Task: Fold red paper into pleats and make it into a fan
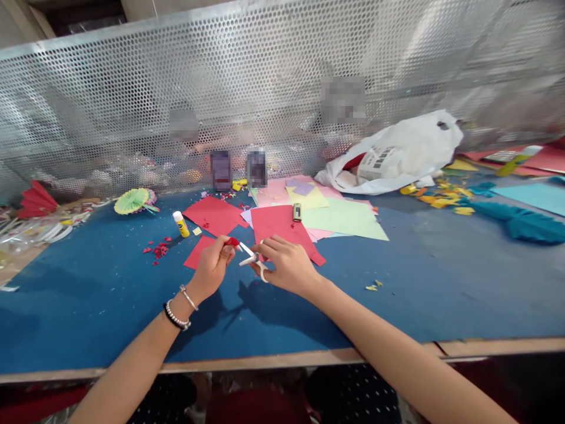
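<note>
A small piece of red paper is pinched between the thumb and fingers of my left hand. My right hand grips white-handled scissors, their blades apart and close to the red piece. Below both hands lie sheets of red paper on the blue table. On the largest red sheet rests a small dark sharpener-like object. A yellow glue stick stands upright to the left, near a scatter of red paper scraps.
Pale green paper and other coloured sheets lie behind my right hand. A white plastic bag leans by the perforated metal panel. Teal crepe paper and yellow scraps sit right; a green paper rosette sits left.
</note>
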{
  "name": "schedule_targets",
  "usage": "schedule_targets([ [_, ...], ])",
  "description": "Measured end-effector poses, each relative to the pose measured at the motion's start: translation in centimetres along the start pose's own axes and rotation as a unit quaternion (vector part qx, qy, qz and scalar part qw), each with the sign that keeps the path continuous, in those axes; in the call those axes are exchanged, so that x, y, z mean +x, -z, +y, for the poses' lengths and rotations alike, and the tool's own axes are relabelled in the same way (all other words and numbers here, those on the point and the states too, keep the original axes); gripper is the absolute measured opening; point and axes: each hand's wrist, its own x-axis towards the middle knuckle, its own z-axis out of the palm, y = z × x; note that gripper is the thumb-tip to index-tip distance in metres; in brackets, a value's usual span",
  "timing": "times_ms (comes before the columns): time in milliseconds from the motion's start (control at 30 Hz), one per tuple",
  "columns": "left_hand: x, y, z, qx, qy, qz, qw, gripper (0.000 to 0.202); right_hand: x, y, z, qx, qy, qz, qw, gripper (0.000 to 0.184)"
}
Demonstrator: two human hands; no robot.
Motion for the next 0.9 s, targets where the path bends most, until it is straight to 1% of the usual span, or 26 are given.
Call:
schedule_targets([
  [100, 0.1, -0.2, 0.5, -0.076, 0.044, -0.009, 0.996, 0.035, 0.0, 0.1, -0.1, 0.016, -0.010, -0.015, 1.000, 0.017],
  [200, 0.0, -0.4, 0.6, -0.076, 0.046, -0.041, 0.995, 0.034, 0.0, 0.1, -0.2, 0.025, -0.022, -0.023, 0.999, 0.018],
  [300, -0.3, -0.4, 0.4, -0.028, 0.007, -0.070, 0.997, 0.031, -0.1, 0.2, -0.4, 0.028, -0.026, -0.026, 0.999, 0.019],
  [367, -0.3, -0.4, 0.2, 0.013, -0.033, -0.074, 0.997, 0.030, -0.2, 0.2, -0.4, 0.029, -0.022, -0.028, 0.999, 0.020],
  [500, -0.3, -0.3, -0.1, 0.103, -0.107, -0.050, 0.988, 0.026, -0.2, 0.4, -0.6, 0.030, -0.018, -0.029, 0.999, 0.021],
  [600, -0.2, -0.2, -0.3, 0.138, -0.152, -0.037, 0.978, 0.024, -0.3, 0.4, -0.7, 0.029, -0.016, -0.016, 0.999, 0.019],
  [700, -0.1, -0.1, -0.5, 0.146, -0.174, -0.032, 0.973, 0.022, -0.3, 0.5, -0.7, 0.026, -0.014, -0.008, 1.000, 0.018],
  [900, -0.2, 0.0, -0.6, 0.150, -0.181, -0.035, 0.971, 0.022, -0.3, 0.7, -0.8, 0.009, -0.019, 0.002, 1.000, 0.021],
])
